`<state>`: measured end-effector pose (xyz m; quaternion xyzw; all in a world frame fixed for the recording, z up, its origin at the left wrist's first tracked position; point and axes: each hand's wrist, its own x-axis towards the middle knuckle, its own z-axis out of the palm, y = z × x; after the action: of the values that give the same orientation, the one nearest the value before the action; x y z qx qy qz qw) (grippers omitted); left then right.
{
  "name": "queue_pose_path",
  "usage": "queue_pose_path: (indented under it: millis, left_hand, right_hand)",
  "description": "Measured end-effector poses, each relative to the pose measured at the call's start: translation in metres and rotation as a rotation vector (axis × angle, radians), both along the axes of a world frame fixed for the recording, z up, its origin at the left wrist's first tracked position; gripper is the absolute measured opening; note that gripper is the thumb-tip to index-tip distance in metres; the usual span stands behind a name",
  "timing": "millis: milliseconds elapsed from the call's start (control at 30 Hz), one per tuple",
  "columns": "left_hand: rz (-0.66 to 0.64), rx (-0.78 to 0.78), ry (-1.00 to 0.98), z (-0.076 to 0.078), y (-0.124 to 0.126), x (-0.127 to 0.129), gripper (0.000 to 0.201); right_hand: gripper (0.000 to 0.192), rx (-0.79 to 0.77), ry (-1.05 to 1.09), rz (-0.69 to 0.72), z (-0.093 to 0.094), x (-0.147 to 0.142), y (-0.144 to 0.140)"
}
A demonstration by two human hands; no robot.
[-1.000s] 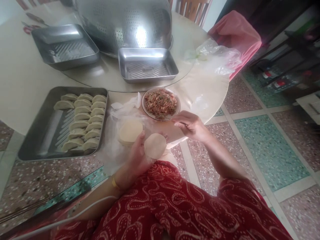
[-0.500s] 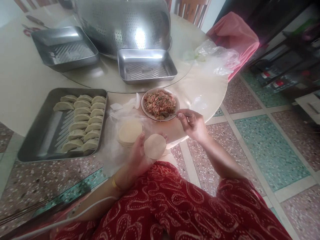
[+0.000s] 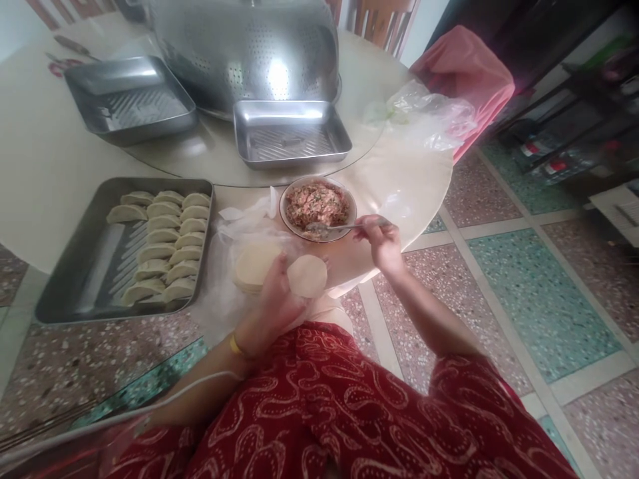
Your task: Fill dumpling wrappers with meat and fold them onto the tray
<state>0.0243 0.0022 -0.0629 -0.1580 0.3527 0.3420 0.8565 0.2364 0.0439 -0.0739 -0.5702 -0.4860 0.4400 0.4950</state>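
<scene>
A round dumpling wrapper [image 3: 308, 276] rests across the palm and fingers of my left hand [image 3: 278, 296], its thumb at the wrapper's left edge. My right hand [image 3: 380, 241] pinches the handle of a metal spoon [image 3: 344, 227]. The spoon's bowl lies in the minced filling [image 3: 318, 203], at the near side of the bowl [image 3: 283, 216] that holds it. Just left of my left hand, a stack of round wrappers [image 3: 255, 265] sits on a crumpled plastic bag [image 3: 219, 293]. Folded dumplings [image 3: 164, 221] fill several rows in the large metal tray [image 3: 84, 266] at the left.
Two smaller metal trays [image 3: 292, 161] [image 3: 132, 136] stand farther back, before a large perforated steel colander [image 3: 244, 53]. A clear plastic bag [image 3: 434, 113] lies at the table's right, beside a pink-covered chair [image 3: 472, 73]. Scissors [image 3: 60, 65] lie at the far left.
The spoon has come up from deeper in the filling, and its bowl now shows more. My right hand has shifted slightly left; my left hand and wrapper have risen a little.
</scene>
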Motion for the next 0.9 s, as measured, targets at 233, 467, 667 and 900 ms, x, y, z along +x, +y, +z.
queue_pose_path:
  millis: [233,467,667,900]
  left_hand:
    - [0.059,0.024,0.009,-0.002,0.014,0.009,0.065]
    - [0.056,0.058,-0.081,0.001,0.009,0.009,0.065]
    - [0.08,0.092,-0.113,0.004,0.002,0.002,0.068]
    - [0.117,0.115,-0.068,0.011,-0.001,-0.003,0.069]
  right_hand:
    - [0.012,-0.341,0.456,-0.079,0.011,0.002,0.006]
    - [0.019,-0.246,0.236,0.057,0.026,-0.005,-0.021]
    - [0.022,0.047,-0.041,0.102,0.027,-0.009,-0.041]
    - [0.019,0.508,-0.412,0.48,0.037,-0.003,-0.056]
